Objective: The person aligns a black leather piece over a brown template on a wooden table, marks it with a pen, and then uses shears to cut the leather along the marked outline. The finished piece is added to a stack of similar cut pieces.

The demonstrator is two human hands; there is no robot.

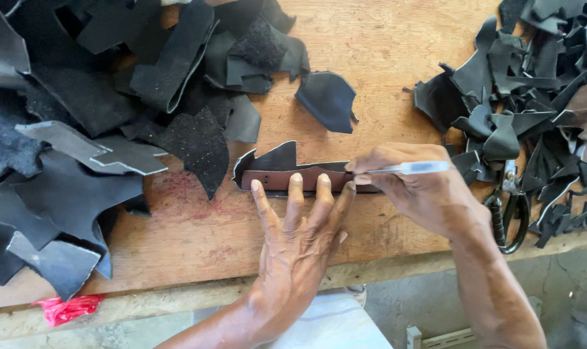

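My left hand (300, 239) lies flat on the wooden table, fingertips pressing a brown strip-shaped template (287, 179) onto a black leather scrap (277, 158). My right hand (413, 190) holds a clear pen (413, 168), its tip at the right end of the template, beside my left little finger. The leather scrap has a jagged upper edge and sticks out above and left of the template.
A big pile of black leather pieces (80, 116) covers the table's left side. Another heap of offcuts (539, 84) fills the right, with black-handled scissors (510, 213) at its lower edge. A loose dark piece (327, 98) lies at centre top. A red scrap (67, 309) hangs at the table's front edge (177, 294).
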